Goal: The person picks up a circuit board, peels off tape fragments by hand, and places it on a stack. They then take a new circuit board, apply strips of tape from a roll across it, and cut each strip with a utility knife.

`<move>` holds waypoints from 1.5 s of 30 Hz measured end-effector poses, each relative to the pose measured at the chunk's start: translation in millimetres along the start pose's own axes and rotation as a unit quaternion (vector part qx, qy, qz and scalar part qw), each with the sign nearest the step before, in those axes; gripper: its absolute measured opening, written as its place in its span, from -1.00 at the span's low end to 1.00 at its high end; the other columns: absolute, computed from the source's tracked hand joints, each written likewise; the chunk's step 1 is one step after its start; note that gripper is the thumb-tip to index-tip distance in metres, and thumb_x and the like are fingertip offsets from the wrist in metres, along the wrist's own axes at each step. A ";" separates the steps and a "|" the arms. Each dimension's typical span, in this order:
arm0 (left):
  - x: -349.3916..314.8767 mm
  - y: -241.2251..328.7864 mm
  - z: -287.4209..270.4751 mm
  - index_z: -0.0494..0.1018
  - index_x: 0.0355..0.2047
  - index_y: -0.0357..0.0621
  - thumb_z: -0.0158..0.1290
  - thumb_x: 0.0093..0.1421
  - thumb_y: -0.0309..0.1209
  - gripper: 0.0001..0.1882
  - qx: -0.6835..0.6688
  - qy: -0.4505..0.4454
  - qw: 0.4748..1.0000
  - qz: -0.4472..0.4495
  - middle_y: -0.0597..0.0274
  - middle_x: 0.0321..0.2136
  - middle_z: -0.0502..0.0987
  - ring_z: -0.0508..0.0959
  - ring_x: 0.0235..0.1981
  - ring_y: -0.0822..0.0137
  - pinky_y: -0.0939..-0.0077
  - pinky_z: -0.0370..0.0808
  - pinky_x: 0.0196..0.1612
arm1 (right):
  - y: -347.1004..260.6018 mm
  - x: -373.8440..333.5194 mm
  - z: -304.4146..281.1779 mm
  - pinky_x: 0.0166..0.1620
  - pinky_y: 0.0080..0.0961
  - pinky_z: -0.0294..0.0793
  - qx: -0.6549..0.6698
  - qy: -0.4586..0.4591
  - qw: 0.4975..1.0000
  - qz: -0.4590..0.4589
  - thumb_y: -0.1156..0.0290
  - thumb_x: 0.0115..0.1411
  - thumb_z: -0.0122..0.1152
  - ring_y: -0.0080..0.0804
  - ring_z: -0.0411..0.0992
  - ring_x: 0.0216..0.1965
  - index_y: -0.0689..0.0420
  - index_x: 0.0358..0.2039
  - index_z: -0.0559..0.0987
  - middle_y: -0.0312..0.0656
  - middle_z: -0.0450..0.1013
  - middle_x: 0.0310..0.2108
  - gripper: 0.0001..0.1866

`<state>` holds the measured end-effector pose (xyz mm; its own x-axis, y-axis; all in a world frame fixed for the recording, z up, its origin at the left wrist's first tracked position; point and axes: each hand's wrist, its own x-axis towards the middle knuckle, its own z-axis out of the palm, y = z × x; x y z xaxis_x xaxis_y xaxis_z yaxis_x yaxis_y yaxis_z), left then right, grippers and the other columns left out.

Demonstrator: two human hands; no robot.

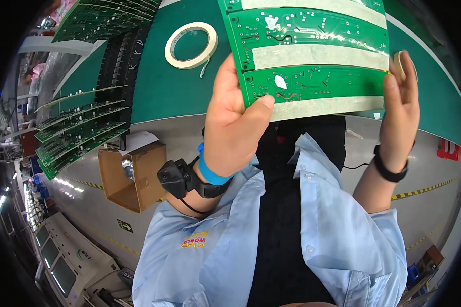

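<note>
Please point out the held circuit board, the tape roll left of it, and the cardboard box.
Circuit board (312, 83): head view, bare green surface near its lower edge.
Tape roll (213, 41): head view, right side of the ring.
Cardboard box (150, 179): head view, right side wall.

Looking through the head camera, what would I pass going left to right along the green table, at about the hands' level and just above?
Row of boards → tape roll → left hand → taped board → right hand.
</note>
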<state>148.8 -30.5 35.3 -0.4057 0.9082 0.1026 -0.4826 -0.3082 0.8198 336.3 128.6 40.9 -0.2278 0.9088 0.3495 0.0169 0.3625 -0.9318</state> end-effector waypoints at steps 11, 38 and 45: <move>-18.0 15.2 3.3 0.07 0.29 -0.30 -0.13 0.14 -0.81 -0.33 0.017 0.003 1.000 -0.002 0.16 0.08 0.44 0.47 0.08 0.43 0.50 0.40 0.10 | -11.3 -9.0 -23.3 -0.02 -0.62 0.48 0.208 -0.091 0.969 0.095 0.40 0.33 0.17 -0.51 0.54 -0.14 0.34 0.10 0.46 -0.11 0.57 -0.11 -0.61; -29.8 14.9 4.9 0.04 0.30 -0.29 -0.04 0.21 -0.75 -0.34 0.034 -0.004 0.999 0.029 0.14 0.07 0.44 0.47 0.05 0.43 0.48 0.42 0.09 | -17.9 -18.3 -27.3 -0.02 -0.63 0.50 0.214 -0.108 0.971 -0.002 0.44 0.35 0.11 -0.46 0.56 -0.12 0.37 0.14 0.44 -0.06 0.58 -0.09 -0.60; -25.2 14.1 3.5 0.14 0.24 -0.31 -0.04 0.26 -0.70 -0.46 0.019 0.003 1.000 0.013 0.16 0.02 0.49 0.49 0.00 0.47 0.52 0.44 0.05 | -16.7 -17.6 -27.2 0.00 -0.63 0.49 0.218 -0.104 0.970 0.002 0.46 0.34 0.13 -0.47 0.56 -0.11 0.37 0.15 0.44 -0.07 0.58 -0.08 -0.60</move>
<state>154.9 -56.7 46.2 -0.4228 0.8980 0.1216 -0.4422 -0.3216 0.8373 366.5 112.2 53.0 -0.4201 0.8326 0.3611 -0.3860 0.1962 -0.9014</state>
